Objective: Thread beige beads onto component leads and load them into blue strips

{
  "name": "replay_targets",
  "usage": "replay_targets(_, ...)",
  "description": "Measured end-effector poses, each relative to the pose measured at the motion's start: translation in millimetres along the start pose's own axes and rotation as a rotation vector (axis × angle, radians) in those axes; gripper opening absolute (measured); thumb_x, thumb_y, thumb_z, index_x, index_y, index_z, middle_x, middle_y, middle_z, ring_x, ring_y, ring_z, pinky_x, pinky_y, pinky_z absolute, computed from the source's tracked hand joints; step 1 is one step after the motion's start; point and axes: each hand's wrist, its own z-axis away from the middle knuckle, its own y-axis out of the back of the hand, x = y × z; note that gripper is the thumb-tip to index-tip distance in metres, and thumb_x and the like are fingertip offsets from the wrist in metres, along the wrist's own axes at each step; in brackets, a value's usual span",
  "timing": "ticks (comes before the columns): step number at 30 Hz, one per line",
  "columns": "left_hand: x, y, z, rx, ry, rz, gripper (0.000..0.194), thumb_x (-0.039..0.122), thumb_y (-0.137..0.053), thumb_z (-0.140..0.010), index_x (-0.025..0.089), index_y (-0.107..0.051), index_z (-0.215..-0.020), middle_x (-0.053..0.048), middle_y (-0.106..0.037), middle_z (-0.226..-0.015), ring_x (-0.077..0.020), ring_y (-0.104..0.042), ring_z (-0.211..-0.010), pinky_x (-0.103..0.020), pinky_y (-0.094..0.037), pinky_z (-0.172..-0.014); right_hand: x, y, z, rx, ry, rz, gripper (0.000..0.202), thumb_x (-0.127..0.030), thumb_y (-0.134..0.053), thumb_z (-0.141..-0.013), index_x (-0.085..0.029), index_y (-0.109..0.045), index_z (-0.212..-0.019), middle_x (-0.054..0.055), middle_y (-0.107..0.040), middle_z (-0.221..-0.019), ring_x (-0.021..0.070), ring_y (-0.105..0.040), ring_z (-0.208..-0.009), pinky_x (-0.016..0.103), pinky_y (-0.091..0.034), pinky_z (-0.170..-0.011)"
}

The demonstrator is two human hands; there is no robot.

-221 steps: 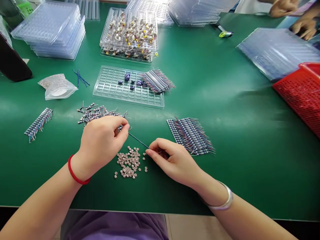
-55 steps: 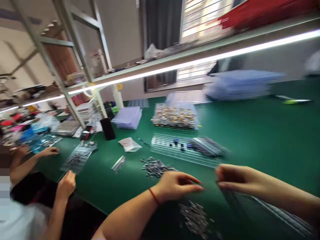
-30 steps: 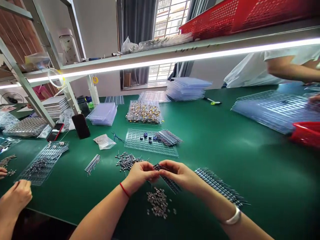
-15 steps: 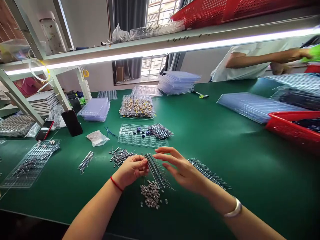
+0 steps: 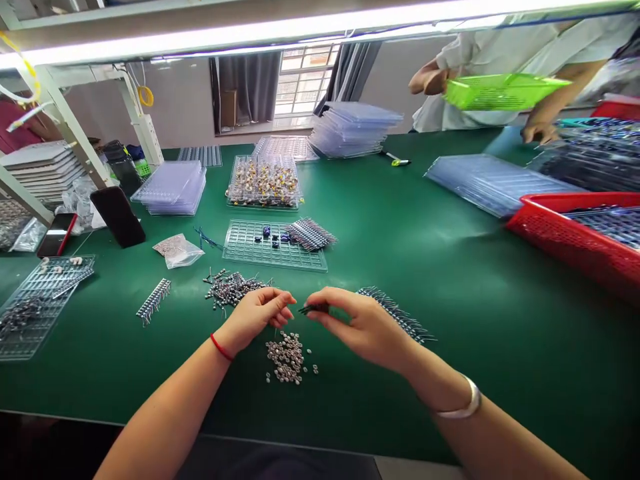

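My right hand (image 5: 363, 320) pinches a dark strip with thin wire legs (image 5: 315, 309), seen nearly edge-on between thumb and fingers. Just left of it, my left hand (image 5: 260, 315) has thumb and forefinger pressed together; anything between them is too small to make out. Below both hands lies a loose pile of small pale round pieces (image 5: 286, 359). A heap of small beads with wire stems (image 5: 234, 288) sits behind my left hand. Another strip with wire legs (image 5: 400, 315) lies on the green table, partly behind my right hand.
Farther back is a clear grid tray (image 5: 250, 250) holding stacked strips (image 5: 311, 235) and dark blue pieces. A short strip (image 5: 154, 299), a plastic bag (image 5: 177, 251) and a phone (image 5: 118, 217) are leftward. A red basket (image 5: 575, 233) stands right; a co-worker holds a green basket (image 5: 503, 92).
The strip has passed from my left hand to my right, whose fingers have closed on it. The view has tipped down. The co-worker's green basket has come into fuller view.
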Motion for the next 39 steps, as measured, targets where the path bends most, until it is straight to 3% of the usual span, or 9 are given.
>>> replay_targets(3,0,-2.9,-1,-0.023,-0.059,-0.114,0.044,0.056,-0.064,-0.074,0.013,-0.061,-0.082,0.000,-0.061,-0.070,-0.0096,-0.056,-0.061,-0.024,-0.047,-0.063,5,-5,0,-0.051,-0.154,-0.054,0.021,-0.040,-0.054,-0.088,-0.021,-0.062,-0.090,0.005,-0.067,-0.077,0.0178,-0.059,-0.067,0.030,-0.048,-0.063)
replay_targets(10,10,7.6,0,0.044,-0.182,-0.628,0.011,0.022,-0.059,-0.081,0.017,-0.067,-0.076,-0.001,-0.062,-0.072,-0.0154,-0.056,-0.071,-0.027,-0.045,-0.070,9,-9,-1,-0.116,-0.283,-0.172,0.036,-0.055,-0.050,-0.086,-0.020,-0.057,-0.079,0.001,-0.058,-0.066,0.0145,-0.049,-0.060,0.026,-0.039,-0.053)
replay_targets(13,16,18.3,1,0.052,-0.203,-0.873,0.017,0.006,-0.063,-0.072,0.020,-0.071,-0.075,-0.001,-0.063,-0.078,-0.0183,-0.058,-0.079,-0.029,-0.044,-0.077,17,-6,0,-0.186,-0.321,-0.200,0.037,-0.055,-0.050,-0.085,-0.020,-0.056,-0.076,0.000,-0.055,-0.066,0.0138,-0.047,-0.060,0.025,-0.039,-0.054)
replay_targets(16,17,21.1,0,-0.001,-0.199,-1.063,0.026,-0.001,-0.069,-0.062,0.022,-0.072,-0.072,0.000,-0.061,-0.075,-0.0193,-0.058,-0.076,-0.029,-0.045,-0.074,27,-5,-1,-0.243,-0.333,-0.217,0.036,-0.054,-0.051,-0.084,-0.020,-0.055,-0.075,0.000,-0.054,-0.067,0.0143,-0.048,-0.063,0.026,-0.040,-0.057)
replay_targets(24,14,16.9,-6,-0.027,-0.266,-1.299,0.013,0.012,-0.066,-0.077,0.022,-0.071,-0.070,-0.001,-0.059,-0.075,-0.0175,-0.059,-0.078,-0.027,-0.045,-0.074,46,-8,5,-0.269,-0.347,-0.302,0.032,-0.049,-0.052,-0.085,-0.018,-0.055,-0.076,-0.001,-0.054,-0.068,0.0140,-0.048,-0.064,0.025,-0.040,-0.059)
replay_targets(28,12,26.7,-8,0.191,-0.262,-1.319,0.013,0.018,-0.057,-0.086,0.019,-0.070,-0.088,-0.003,-0.059,-0.082,-0.0188,-0.059,-0.082,-0.031,-0.046,-0.077,44,-12,8,-0.298,-0.339,-0.301,0.028,-0.045,-0.054,-0.084,-0.019,-0.054,-0.073,-0.002,-0.051,-0.063,0.0125,-0.045,-0.059,0.024,-0.039,-0.055)
replay_targets(31,5,29.5,-6,0.323,-0.374,-1.336,0.016,0.020,-0.057,-0.088,0.017,-0.067,-0.100,-0.005,-0.059,-0.086,-0.0202,-0.057,-0.086,-0.033,-0.046,-0.080,39,-16,10,-0.310,-0.332,-0.296,0.023,-0.039,-0.054,-0.083,-0.019,-0.054,-0.072,-0.003,-0.049,-0.061,0.0117,-0.043,-0.056,0.024,-0.037,-0.053)
replay_targets(34,0,26.1,-3,0.248,-0.520,-1.297,0.010,0.022,-0.058,-0.088,0.018,-0.067,-0.092,-0.003,-0.060,-0.083,-0.0176,-0.056,-0.081,-0.031,-0.045,-0.077,35,-19,12,-0.319,-0.348,-0.314,0.020,-0.035,-0.055,-0.083,-0.018,-0.054,-0.072,-0.003,-0.049,-0.060,0.0109,-0.043,-0.055,0.024,-0.036,-0.051)
replay_targets(39,3,17.7,2,0.071,-0.535,-1.295,0.012,0.022,-0.059,-0.088,0.018,-0.068,-0.082,-0.002,-0.061,-0.078,-0.0166,-0.052,-0.076,-0.031,-0.041,-0.073,34,-18,10,-0.312,-0.372,-0.307,0.018,-0.030,-0.054,-0.083,-0.017,-0.054,-0.070,-0.003,-0.047,-0.059,0.0100,-0.041,-0.053,0.023,-0.035,-0.050)
